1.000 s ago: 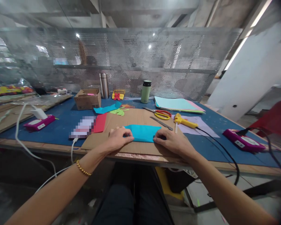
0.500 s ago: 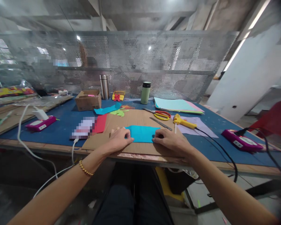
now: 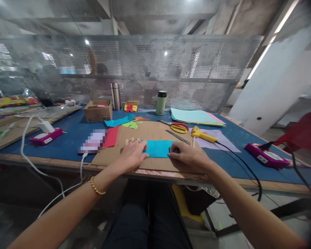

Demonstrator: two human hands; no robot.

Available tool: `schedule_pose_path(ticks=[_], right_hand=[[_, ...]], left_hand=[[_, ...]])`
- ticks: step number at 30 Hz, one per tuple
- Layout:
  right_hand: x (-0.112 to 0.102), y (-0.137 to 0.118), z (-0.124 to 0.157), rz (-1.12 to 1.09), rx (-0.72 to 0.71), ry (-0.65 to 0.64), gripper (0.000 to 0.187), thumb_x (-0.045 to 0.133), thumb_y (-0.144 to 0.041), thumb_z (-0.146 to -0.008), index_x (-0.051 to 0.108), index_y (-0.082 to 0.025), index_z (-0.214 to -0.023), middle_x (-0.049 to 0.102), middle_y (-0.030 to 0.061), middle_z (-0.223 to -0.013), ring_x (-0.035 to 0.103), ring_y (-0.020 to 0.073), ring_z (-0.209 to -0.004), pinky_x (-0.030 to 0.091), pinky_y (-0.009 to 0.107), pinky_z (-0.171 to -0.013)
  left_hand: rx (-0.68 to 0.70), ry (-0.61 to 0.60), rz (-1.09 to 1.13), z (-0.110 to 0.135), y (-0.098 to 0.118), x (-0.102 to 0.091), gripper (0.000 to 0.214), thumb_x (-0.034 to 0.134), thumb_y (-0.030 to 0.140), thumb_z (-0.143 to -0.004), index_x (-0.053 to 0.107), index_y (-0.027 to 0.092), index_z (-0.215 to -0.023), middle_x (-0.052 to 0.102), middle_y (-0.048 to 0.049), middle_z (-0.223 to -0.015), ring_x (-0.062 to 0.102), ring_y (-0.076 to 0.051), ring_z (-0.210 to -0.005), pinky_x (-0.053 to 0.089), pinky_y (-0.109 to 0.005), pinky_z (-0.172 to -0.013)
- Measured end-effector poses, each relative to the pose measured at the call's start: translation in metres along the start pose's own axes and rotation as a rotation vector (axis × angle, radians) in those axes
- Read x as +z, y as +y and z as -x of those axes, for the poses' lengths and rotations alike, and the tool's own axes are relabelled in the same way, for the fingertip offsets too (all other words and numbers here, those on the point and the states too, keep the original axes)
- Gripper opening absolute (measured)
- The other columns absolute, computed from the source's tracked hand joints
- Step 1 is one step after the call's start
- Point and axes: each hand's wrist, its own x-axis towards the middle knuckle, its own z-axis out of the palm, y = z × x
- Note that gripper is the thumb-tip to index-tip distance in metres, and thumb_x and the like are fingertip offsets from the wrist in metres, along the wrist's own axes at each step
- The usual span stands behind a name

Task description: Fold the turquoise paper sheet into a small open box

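Observation:
A folded piece of bright blue paper (image 3: 158,148) lies flat on a brown cardboard sheet (image 3: 145,131) at the table's front edge. At its left end, my left hand (image 3: 134,153) has curled fingers and thumb closed on the paper, covering that edge. My right hand (image 3: 189,155) pinches the lower right corner between thumb and fingers. Just beyond the right hand lie a grey blade-like strip (image 3: 178,137), scissors with red and yellow handles (image 3: 180,127) and a yellow hot glue gun (image 3: 204,134).
Red paper (image 3: 111,136) and a phone (image 3: 93,141) on a white cable lie left. Behind stand a cardboard box (image 3: 98,112), a steel flask (image 3: 115,97) and a green bottle (image 3: 161,103). Coloured sheets (image 3: 197,116) lie back right; a purple power strip (image 3: 266,156) sits right, its black cord trailing.
My left hand has shifted slightly, its fingers now reaching further over the blue paper's left end. My right hand stays almost still at the right corner.

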Motion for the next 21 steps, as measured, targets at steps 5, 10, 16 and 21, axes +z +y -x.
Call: schedule_pose_path(ticks=[5,10,16,21], right_hand=[[-0.001,-0.004,0.001,0.006,0.0,0.0,0.017,0.062,-0.036,-0.085,0.066,-0.02,-0.084,0.069,0.0049,-0.087,0.059,0.0183,-0.079,0.041,0.027,-0.067],[0.0,-0.005,0.009,0.052,0.007,0.048,0.013,0.058,-0.032,-0.087,0.065,-0.021,-0.083,0.069,0.0038,-0.086,0.06,0.0177,-0.078,0.039,0.027,-0.066],[0.002,0.019,0.02,0.108,0.04,0.127,0.007,0.056,-0.024,-0.085,0.061,-0.022,-0.089,0.068,0.0012,-0.085,0.059,0.0173,-0.077,0.039,0.028,-0.069],[-0.005,0.025,0.031,0.067,0.058,0.123,0.007,0.052,-0.019,-0.086,0.059,-0.019,-0.087,0.066,0.0046,-0.086,0.058,0.0174,-0.078,0.043,0.029,-0.071]], left_hand=[[0.341,0.099,-0.234,0.007,0.01,-0.005,0.04,0.05,0.027,-0.098,0.056,0.047,-0.132,0.061,-0.008,-0.099,0.051,-0.025,-0.092,0.029,-0.039,-0.077],[0.42,0.123,-0.334,0.01,0.009,0.007,0.032,0.047,0.029,-0.1,0.063,0.042,-0.125,0.061,-0.0078,-0.092,0.051,-0.025,-0.087,0.026,-0.041,-0.076],[0.429,0.153,-0.365,0.013,0.01,0.014,0.034,0.052,0.022,-0.097,0.062,0.037,-0.126,0.061,-0.0085,-0.098,0.052,-0.024,-0.087,0.027,-0.04,-0.076],[0.423,0.157,-0.341,0.014,0.008,0.015,0.036,0.047,0.022,-0.099,0.06,0.038,-0.129,0.059,-0.0083,-0.096,0.052,-0.024,-0.089,0.027,-0.039,-0.077]])
